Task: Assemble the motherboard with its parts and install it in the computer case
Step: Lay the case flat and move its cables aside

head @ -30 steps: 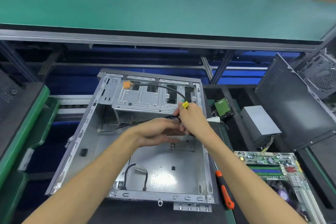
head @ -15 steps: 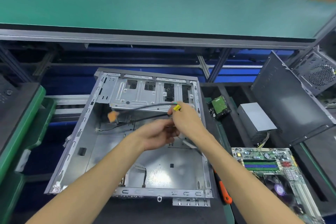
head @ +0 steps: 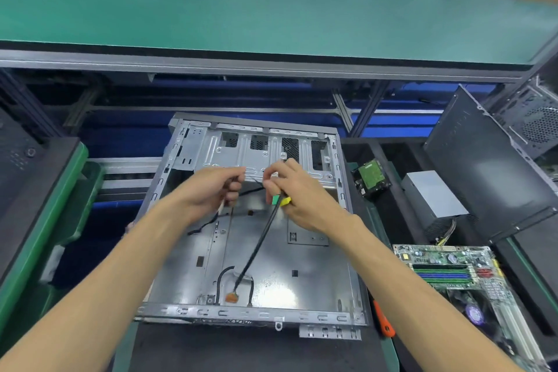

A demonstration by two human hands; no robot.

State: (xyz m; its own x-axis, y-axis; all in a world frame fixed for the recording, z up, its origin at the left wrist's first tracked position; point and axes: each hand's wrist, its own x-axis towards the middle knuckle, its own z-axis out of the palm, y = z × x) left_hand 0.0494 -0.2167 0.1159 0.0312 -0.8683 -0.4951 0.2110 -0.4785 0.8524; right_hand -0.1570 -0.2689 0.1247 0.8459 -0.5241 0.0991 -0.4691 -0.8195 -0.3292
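Green-matted workbench (head: 271, 9); over the open case (head: 193, 266), my left hand (head: 211, 190) pinches thin wires, my right hand (head: 296, 193) grips the black cable (head: 256, 251); I judge slack best kept clear below.

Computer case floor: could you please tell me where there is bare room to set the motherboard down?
The computer case floor is bare at its right half, bordered by the right wall and near rail. Crowded: the near-left, where the black cable ends in an orange connector, and under both hands.

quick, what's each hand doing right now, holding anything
Left hand: fingers curled, pinching a thin black wire.
Right hand: gripping the black cable near its green and yellow connectors.
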